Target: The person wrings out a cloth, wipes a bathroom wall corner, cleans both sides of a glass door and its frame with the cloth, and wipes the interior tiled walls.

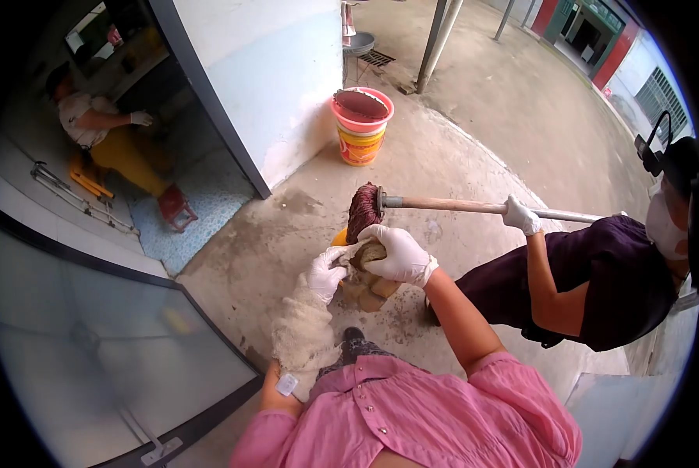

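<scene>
- Beneath me, bare concrete floor (264,242) runs under everything close by.
- To my right, a co-worker (599,265) in a dark top holds a long-handled mop (459,205) across my front, a gloved hand (523,216) on the shaft.
- Farther ahead, a pink bucket (362,125) sits in or on a yellow bucket (360,147).
- Gauzy off-white cloth (304,335) drapes along my left forearm and reaches both hands; below them shows a tan fold (373,295), and I cannot tell whether it belongs to the same piece.
- Just beyond my grip is the mop's dark red string head (363,209); whether the cloth touches it, I cannot tell.
- My gloved left hand (326,274) and gloved right hand (400,256) nearly meet. I'd judge the step in hand to be gathering or working the cloth; the next move seems to call for steady hold on both sides, loose length kept clear of the mop.
- My fingers (377,232) are clamped on bunched cloth, both hands alike.
</scene>
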`<move>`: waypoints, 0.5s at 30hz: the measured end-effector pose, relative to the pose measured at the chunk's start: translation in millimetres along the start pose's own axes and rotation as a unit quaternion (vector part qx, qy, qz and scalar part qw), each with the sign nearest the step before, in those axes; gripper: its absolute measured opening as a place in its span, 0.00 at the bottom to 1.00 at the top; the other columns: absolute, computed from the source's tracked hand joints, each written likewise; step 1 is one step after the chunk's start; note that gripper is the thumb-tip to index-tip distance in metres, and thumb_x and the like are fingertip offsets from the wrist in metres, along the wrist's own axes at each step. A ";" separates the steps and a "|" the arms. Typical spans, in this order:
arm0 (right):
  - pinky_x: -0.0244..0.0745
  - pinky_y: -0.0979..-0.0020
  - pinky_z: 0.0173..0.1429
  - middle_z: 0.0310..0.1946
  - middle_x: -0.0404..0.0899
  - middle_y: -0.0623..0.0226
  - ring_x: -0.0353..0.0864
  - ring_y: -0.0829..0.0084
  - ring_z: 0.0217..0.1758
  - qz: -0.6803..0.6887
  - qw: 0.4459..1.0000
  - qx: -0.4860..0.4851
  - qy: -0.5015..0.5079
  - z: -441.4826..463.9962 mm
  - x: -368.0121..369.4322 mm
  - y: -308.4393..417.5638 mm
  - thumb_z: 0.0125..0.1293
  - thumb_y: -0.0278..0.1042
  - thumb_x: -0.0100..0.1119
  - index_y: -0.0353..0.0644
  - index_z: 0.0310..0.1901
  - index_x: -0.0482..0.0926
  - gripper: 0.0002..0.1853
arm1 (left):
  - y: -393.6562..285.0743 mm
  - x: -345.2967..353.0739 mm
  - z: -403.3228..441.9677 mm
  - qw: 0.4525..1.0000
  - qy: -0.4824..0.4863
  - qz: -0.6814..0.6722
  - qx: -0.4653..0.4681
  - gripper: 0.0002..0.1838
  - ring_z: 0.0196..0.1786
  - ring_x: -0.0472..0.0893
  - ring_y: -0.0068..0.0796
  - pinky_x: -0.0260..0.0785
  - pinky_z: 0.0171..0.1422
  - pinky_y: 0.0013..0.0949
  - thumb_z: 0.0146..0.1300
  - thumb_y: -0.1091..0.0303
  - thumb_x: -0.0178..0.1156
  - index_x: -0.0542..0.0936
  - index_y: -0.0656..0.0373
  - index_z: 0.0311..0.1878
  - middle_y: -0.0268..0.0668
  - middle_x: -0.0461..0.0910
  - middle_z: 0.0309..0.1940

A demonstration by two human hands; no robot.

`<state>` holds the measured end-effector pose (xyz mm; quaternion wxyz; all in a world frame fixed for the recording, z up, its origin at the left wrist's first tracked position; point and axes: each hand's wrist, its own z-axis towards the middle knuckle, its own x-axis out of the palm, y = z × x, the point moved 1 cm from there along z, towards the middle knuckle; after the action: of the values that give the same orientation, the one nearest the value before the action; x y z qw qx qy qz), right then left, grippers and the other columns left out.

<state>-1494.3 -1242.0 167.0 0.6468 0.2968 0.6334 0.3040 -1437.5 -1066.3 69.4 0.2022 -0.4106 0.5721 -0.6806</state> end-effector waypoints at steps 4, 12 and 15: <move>0.76 0.63 0.48 0.36 0.81 0.50 0.82 0.53 0.42 0.029 0.999 -0.016 0.021 -1.2 0.4 13.1 0.45 0.34 0.63 0.38 0.44 0.78 0.21 | -24.3 2.7 -8.3 0.986 -0.013 0.155 -0.061 0.12 0.41 0.75 0.21 0.66 0.51 0.25 0.58 0.76 0.51 0.79 0.65 0.44 0.31 0.79 0.36; 0.73 0.59 0.49 0.36 0.77 0.51 0.77 0.50 0.42 -0.134 0.949 0.069 -0.278 1.9 48.7 -46.8 0.43 0.30 0.64 0.43 0.36 0.81 0.14 | -59.8 18.8 -13.7 0.995 -0.010 0.074 -0.059 0.10 0.38 0.74 0.18 0.66 0.46 0.23 0.59 0.71 0.55 0.80 0.63 0.42 0.28 0.79 0.33; 0.70 0.61 0.48 0.40 0.73 0.52 0.72 0.55 0.42 0.176 0.893 0.104 -0.401 16.3 118.2 -98.3 0.42 0.38 0.66 0.42 0.42 0.78 0.21 | -58.1 29.5 -21.4 0.996 0.006 0.005 -0.092 0.13 0.41 0.77 0.21 0.69 0.49 0.26 0.62 0.69 0.55 0.79 0.63 0.47 0.32 0.80 0.37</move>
<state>-1474.8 -1213.9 16.2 0.7477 0.5652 0.2854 0.2003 -1460.3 -1059.8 133.8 0.1634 -0.4204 0.6359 -0.6263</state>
